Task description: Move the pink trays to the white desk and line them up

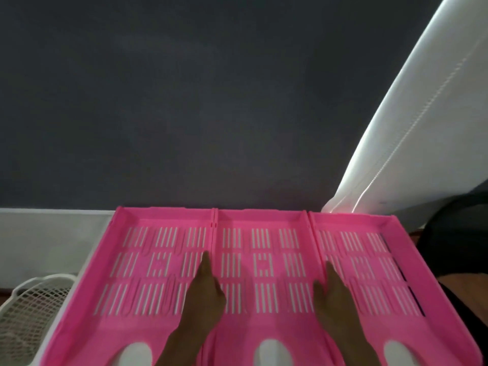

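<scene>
Three pink slotted trays lie side by side on the white desk (50,239), their long edges touching: the left tray (148,270), the middle tray (264,270) and the right tray (369,270). My left hand (204,297) rests flat over the seam between the left and middle trays, fingers stretched forward. Over the seam between the middle and right trays, my right hand (331,294) lies flat in the same way. Neither hand grips anything. The trays' near ends run out of the frame.
A dark grey wall (184,101) rises directly behind the trays. A white mesh basket (34,302) sits at the desk's left edge. A white blind or panel (422,128) leans at the right, with a dark chair or cloth (456,233) below it.
</scene>
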Demonstrator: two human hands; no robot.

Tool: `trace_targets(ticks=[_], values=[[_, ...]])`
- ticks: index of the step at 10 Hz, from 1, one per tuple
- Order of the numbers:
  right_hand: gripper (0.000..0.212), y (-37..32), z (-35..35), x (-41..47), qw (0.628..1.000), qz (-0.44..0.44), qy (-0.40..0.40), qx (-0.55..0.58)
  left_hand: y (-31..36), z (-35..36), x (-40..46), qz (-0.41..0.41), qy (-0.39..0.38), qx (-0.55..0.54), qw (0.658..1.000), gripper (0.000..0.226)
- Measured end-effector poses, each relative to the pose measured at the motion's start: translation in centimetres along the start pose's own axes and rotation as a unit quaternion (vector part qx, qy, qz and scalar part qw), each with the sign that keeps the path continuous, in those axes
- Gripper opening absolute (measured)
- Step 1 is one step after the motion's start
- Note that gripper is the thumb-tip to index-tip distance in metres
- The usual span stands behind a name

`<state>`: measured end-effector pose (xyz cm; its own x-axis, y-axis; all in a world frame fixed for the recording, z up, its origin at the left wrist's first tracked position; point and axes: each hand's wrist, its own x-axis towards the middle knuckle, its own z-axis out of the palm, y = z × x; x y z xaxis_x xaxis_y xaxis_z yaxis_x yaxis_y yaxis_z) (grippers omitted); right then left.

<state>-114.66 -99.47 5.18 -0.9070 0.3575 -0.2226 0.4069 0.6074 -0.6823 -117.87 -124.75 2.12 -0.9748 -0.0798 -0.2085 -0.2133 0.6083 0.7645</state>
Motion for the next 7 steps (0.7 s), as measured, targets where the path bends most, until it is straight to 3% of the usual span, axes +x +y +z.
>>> trace_targets(ticks=[2,5,6,7], values=[[0.064,1.3,-0.6,0.7,0.999,-0.006,-0.036,0.04,-0.3,1.2,0.4,-0.001,0.04,0.02,0.999,0.08],[0.064,1.7,-0.7,1.7,0.997,-0.02,-0.045,0.063,0.2,1.1,1.7,-0.011,0.022,0.072,0.997,0.081],[0.064,1.2,-0.9,1.3,0.995,-0.034,-0.048,0.077,0.5,0.3,1.3,0.011,0.017,0.024,1.0,0.073],[0.064,1.5,-1.5,0.5,0.997,-0.037,-0.003,0.07,0.8,-0.8,0.3,0.063,0.012,0.03,0.997,0.072]])
